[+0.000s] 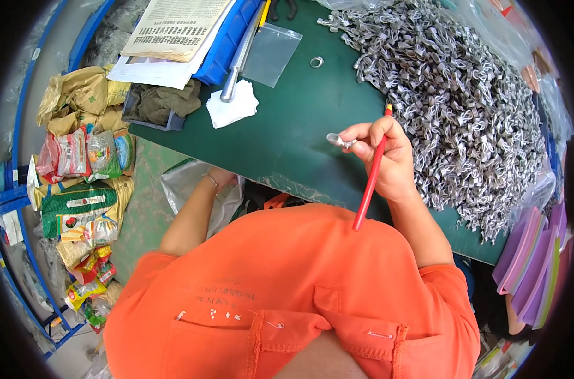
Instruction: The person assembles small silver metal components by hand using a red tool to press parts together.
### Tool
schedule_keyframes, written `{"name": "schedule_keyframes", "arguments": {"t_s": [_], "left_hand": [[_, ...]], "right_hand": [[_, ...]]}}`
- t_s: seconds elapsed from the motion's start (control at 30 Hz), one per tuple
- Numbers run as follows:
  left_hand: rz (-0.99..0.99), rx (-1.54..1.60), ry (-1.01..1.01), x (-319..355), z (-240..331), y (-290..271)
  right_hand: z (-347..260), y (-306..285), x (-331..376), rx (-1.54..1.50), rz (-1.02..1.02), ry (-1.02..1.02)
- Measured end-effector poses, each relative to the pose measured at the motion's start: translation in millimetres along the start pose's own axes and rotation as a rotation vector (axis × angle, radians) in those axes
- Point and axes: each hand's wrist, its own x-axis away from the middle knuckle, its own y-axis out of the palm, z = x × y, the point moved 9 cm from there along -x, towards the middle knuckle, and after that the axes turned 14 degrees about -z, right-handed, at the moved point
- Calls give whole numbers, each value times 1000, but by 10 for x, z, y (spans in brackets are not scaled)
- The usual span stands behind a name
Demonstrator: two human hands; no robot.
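Observation:
My right hand (391,155) is raised over the green table (299,126), thumb and forefinger pinching a small silvery metal clip (335,139). A long red pencil (370,183) with a yellow band near its upper end is tucked between the fingers of that same hand and slants down toward my body. My left hand (221,179) is low beside the table's near edge, at the mouth of a see-through plastic bag (185,183). Its fingers are mostly hidden. A large heap of grey metal clips (451,107) covers the right side of the table.
One loose metal ring-like piece (316,62) lies mid-table. At the back left are a blue tray (227,41) with papers (173,31), white paper pieces (233,104), a metal tool (229,91) and a small zip bag (273,54). Filled sacks (85,208) stand left; purple sheets (533,252) hang right.

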Motion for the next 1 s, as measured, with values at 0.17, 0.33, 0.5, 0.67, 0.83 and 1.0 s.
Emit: {"name": "schedule_keyframes", "arguments": {"t_s": [0.17, 0.33, 0.5, 0.67, 0.83, 1.0], "left_hand": [[-297, -876, -30, 1151, 1280, 376], [-426, -100, 586, 1649, 2544, 679], [-545, 674, 559, 1130, 3015, 996], [-651, 924, 572, 770, 2995, 1266], [-472, 840, 695, 717, 3062, 1234], [-403, 843, 642, 738, 3069, 1226]], "right_hand": [[-148, -32, 50, 193, 41, -84], [-327, 50, 46, 386, 48, -201], [-661, 414, 51, 1012, -70, -457], [-573, 456, 222, 1016, -169, -393], [-699, -76, 578, 1584, 343, -121], [-468, -233, 592, 1848, 244, 298]]}}
